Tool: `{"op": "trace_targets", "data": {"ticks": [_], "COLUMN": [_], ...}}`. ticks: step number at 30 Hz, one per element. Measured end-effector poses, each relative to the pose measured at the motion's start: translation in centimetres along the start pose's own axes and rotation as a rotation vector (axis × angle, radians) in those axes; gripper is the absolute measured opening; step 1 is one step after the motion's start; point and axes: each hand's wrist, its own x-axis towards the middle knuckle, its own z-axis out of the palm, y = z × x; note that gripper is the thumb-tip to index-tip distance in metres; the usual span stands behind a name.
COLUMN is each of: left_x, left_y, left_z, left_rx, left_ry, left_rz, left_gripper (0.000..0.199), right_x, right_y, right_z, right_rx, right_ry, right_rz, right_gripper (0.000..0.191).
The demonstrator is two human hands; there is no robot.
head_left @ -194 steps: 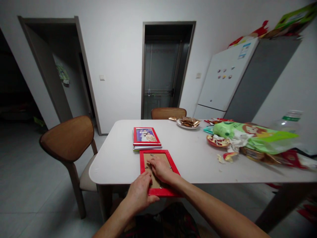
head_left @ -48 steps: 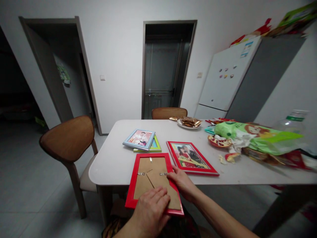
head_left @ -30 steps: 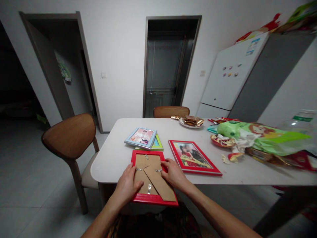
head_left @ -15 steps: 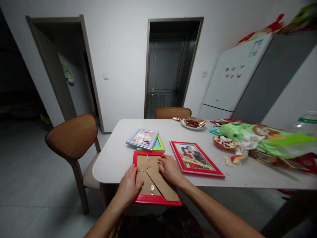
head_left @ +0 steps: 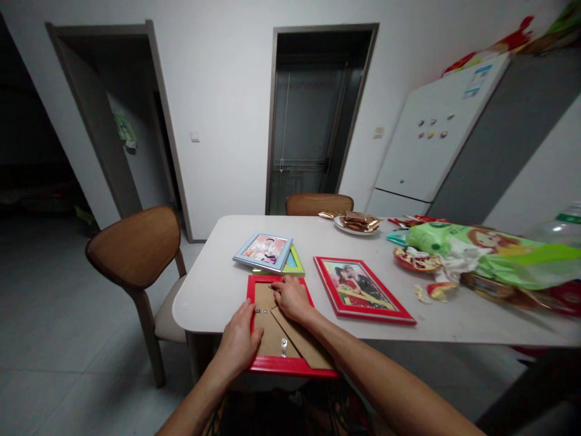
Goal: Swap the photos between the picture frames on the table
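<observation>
A red picture frame (head_left: 290, 366) lies face down at the table's near edge, with its brown backboard (head_left: 267, 333) and slanted stand leg (head_left: 305, 346) showing. My left hand (head_left: 239, 340) grips the frame's left side, thumb resting over the backboard. At the top of the backboard, the bent fingers of my right hand (head_left: 290, 298) are closed on a small metal clip (head_left: 271, 286), mostly covered by the fingertips. Two more metal clips show, one at the left and a lower clip (head_left: 284, 347). My right forearm crosses above the stand leg.
A second red frame (head_left: 363, 290) with a photo lies face up to the right. Behind, a light blue frame (head_left: 264, 251) overlaps a green frame (head_left: 295, 261). A plate of wrapped snacks (head_left: 356, 223), an opened pomegranate (head_left: 416, 260) and a green package (head_left: 508, 251) occupy the table's right side.
My right hand has moved from the right side of the backboard up and left to the top clip. My left hand stays on the frame's left side.
</observation>
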Motion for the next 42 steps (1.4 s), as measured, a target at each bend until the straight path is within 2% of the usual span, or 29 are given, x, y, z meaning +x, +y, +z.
{"op": "trace_targets", "data": {"ticks": [4,7,9,14,17,20,23,25,29,32,37,42], "left_x": [0.0,0.0,0.0,-0.1,-0.1,-0.2,-0.2,-0.2,-0.2,-0.1,-0.1,-0.2], "left_y": [-0.2,-0.3,-0.2,-0.2,-0.1,0.1,0.2,0.1,-0.1,-0.2,0.0,0.2], "left_z": [0.3,0.3,0.3,0.2,0.1,-0.1,-0.1,0.1,0.4,0.4,0.0,-0.2], "left_rx": [-0.029,-0.026,-0.021,-0.024,-0.042,-0.062,-0.073,-0.079,-0.080,-0.097,-0.131,-0.173], "left_ry": [0.031,0.038,0.032,0.051,0.040,0.014,0.019,0.028,0.038,0.041,0.039,0.042], "left_rz": [0.017,0.020,0.018,0.025,0.013,-0.001,-0.007,-0.003,-0.009,-0.013,-0.013,-0.045], "left_gripper": [0.046,0.046,0.045,0.044,0.044,0.044,0.043,0.043,0.047,0.047,0.045,0.045], "right_x": [-1.1,-1.7,-1.7,-1.2,-2.0,-3.7,-5.7,-6.6,-7.2,-6.8,-6.0,-5.9], "right_y": [-1.0,-2.0,-2.5,-2.5,-1.4,0.1,1.0,1.1,0.7,0.7,1.5,2.6], "right_z": [-0.5,-0.4,-0.2,-0.1,-1.3,-3.1,-4.3,-4.5,-4.1,-3.6,-3.1,-3.1], "right_rx": [0.058,0.117,0.129,0.163,0.245,0.314,0.353,0.370,0.376,0.366,0.220,0.111], "right_ry": [0.063,0.024,-0.015,-0.021,-0.089,-0.216,-0.358,-0.385,-0.307,-0.221,-0.016,0.051], "right_rz": [-0.135,-0.271,-0.280,-0.250,-0.340,-0.420,-0.435,-0.433,-0.444,-0.418,-0.135,-0.017], "right_gripper": [0.030,0.027,0.024,0.022,0.023,0.023,0.028,0.028,0.018,0.024,0.033,0.040]}}
